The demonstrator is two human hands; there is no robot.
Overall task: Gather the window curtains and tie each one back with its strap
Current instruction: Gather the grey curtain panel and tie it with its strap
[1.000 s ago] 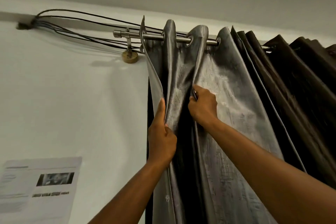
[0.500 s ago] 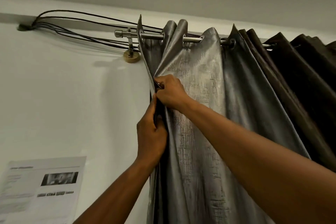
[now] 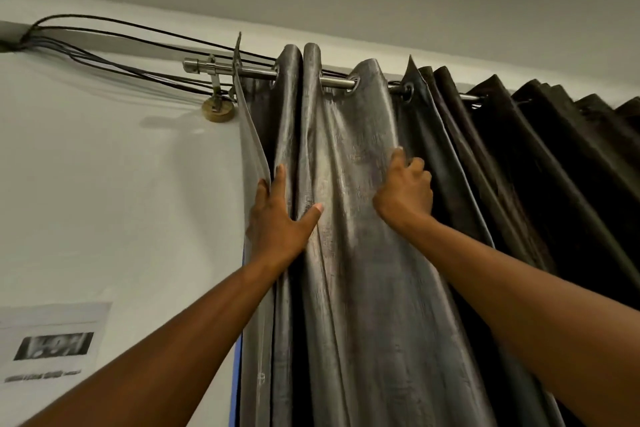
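White wall backs a grey curtain hanging in folds from a metal rod. Left hand presses its straight, spread fingers flat on the left folds, while the right hand grips a fold farther right with curled fingers. Black cables run above, and a printed sheet is stuck low on the wall.

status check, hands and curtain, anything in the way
Left hand flat on grey curtain folds. Right hand gripping next pleat. No strap in view. Cables by rod, clear of hands.
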